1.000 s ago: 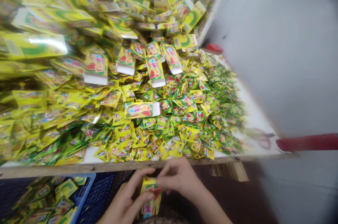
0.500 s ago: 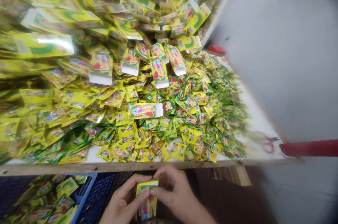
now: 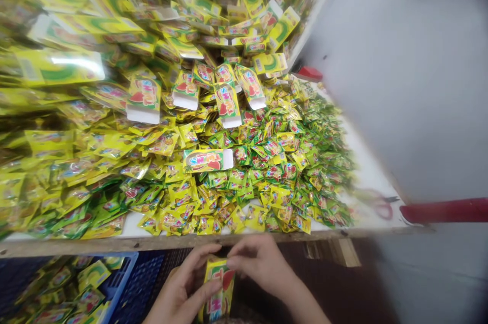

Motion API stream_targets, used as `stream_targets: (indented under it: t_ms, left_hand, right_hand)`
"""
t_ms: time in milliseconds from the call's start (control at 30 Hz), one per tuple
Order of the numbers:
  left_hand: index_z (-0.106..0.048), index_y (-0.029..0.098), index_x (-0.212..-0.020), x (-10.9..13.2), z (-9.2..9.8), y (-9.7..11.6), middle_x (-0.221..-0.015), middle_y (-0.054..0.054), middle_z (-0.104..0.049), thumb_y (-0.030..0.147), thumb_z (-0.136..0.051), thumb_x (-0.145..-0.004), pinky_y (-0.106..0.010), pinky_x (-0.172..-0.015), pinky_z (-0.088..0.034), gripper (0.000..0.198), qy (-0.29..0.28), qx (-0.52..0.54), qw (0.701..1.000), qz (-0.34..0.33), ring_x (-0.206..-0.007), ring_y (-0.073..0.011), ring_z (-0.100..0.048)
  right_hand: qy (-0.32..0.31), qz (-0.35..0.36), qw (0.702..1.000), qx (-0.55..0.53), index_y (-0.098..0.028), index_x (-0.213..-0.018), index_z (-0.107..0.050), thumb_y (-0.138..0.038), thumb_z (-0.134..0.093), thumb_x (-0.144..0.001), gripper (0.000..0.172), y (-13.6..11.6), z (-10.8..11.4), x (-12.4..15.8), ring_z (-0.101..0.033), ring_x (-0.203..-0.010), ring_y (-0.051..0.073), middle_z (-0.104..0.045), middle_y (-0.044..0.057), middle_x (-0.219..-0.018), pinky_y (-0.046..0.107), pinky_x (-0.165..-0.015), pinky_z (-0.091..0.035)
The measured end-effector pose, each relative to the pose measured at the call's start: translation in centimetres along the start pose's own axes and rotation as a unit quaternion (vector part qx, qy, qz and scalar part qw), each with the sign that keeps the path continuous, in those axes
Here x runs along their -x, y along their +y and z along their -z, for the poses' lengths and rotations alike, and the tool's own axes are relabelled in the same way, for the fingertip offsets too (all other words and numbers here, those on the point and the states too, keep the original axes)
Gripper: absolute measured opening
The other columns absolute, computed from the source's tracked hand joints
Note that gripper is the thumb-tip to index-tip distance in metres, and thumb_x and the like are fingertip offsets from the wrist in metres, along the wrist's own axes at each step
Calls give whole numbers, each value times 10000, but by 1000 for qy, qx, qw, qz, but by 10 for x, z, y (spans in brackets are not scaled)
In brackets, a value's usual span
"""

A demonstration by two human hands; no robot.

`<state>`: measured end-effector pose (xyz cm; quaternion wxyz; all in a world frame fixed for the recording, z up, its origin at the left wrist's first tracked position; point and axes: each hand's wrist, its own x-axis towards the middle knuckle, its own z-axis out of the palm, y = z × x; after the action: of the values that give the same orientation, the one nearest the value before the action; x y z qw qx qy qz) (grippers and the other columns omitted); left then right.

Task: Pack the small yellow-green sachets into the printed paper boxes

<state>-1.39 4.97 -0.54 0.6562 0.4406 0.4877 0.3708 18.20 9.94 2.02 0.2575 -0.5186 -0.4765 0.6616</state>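
Note:
A small yellow and green printed carton [image 3: 221, 291] is held low in front of me, below the table's front edge. My left hand [image 3: 186, 286] wraps round its left side, the thumb lying across its printed face. At the carton's upper right corner, my right hand [image 3: 259, 265] has bent fingers and a thumb touching the top end. Whether anything sits inside the carton cannot be seen. Ahead of both hands, a heap of yellow and green sachets [image 3: 244, 181] covers the tabletop, with another carton [image 3: 208, 160] lying on it, its white flap sticking out.
Many more cartons [image 3: 227, 105] are piled behind the sachets. A blue crate [image 3: 127, 270] with filled packs stands lower left. Scissors [image 3: 383, 207] lie at the table's right corner, near a red bar [image 3: 446, 212]. A red object [image 3: 310, 72] rests by the grey wall.
My right hand has shifted slightly right and up at the carton's top, uncovering more of its face. The carton tilts a little more to the right. The view has moved slightly.

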Motion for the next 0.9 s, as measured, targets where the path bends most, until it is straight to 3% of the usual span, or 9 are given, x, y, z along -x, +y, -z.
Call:
stream_targets:
  t_ms: [100, 300, 433, 600, 700, 767, 900]
  left_hand:
    - [-607, 322, -1188, 0, -5, 4, -1243, -30, -690, 322, -700, -808, -317, -939, -519, 391, -3, 73, 997, 20, -1169, -256, -620]
    - [-625, 320, -1193, -3, -3, 6, -1256, -27, -688, 307, -725, -786, -308, -951, -520, 419, -9, 82, 996, 26, -1171, -252, -623]
    - [-634, 340, -1200, -7, 0, 2, -1286, -12, -671, 331, -691, -815, -301, -962, -521, 389, -10, 2, 1000, 20, -1160, -237, -632]
    - [-680, 311, -1134, -11, 3, -2, -1176, -12, -727, 386, -674, -822, -252, -932, -521, 321, 19, -45, 999, 17, -1090, -215, -664]
    - [-724, 286, -1033, -13, 6, -4, -1105, -13, -751, 406, -647, -841, -244, -917, -522, 239, 30, -54, 998, 20, -1040, -207, -681]
    - [-717, 301, -1069, -14, 8, -6, -1136, -7, -743, 395, -651, -842, -256, -951, -508, 254, 28, -50, 998, 20, -1073, -206, -670]
    - [-703, 336, -1127, -16, 8, -8, -1177, -2, -728, 357, -713, -797, -275, -988, -490, 331, -5, -67, 998, -5, -1122, -215, -647]
  right_hand:
    - [-6, -43, 999, -24, -141, -695, -748, -379, -806, -671, 247, 1, 6, -2, -541, -427, 109, -632, 15, -524, 218, -445, -442]
    - [-16, -49, 995, -82, -135, -671, -710, -399, -796, -674, 277, 7, 9, -8, -532, -386, 115, -610, 4, -484, 218, -403, -439]
    - [37, 21, 999, -9, -151, -661, -714, -323, -764, -716, 187, 3, 1, -4, -524, -460, 101, -603, -15, -526, 206, -468, -402]
    - [121, 122, 978, 115, -167, -652, -730, -229, -727, -752, 118, 3, -11, 5, -567, -614, 132, -656, 0, -623, 231, -590, -398]
    - [96, 134, 978, 125, -180, -687, -739, -242, -736, -770, 103, 3, -9, 8, -578, -626, 136, -669, -4, -653, 233, -603, -402]
    - [72, 133, 981, 124, -199, -748, -750, -243, -789, -730, 62, 2, -6, 9, -587, -645, 137, -675, -16, -684, 229, -612, -405]
    - [66, 145, 979, 130, -223, -824, -749, -241, -828, -695, 152, 3, 1, 13, -591, -694, 144, -677, -20, -735, 234, -645, -412]
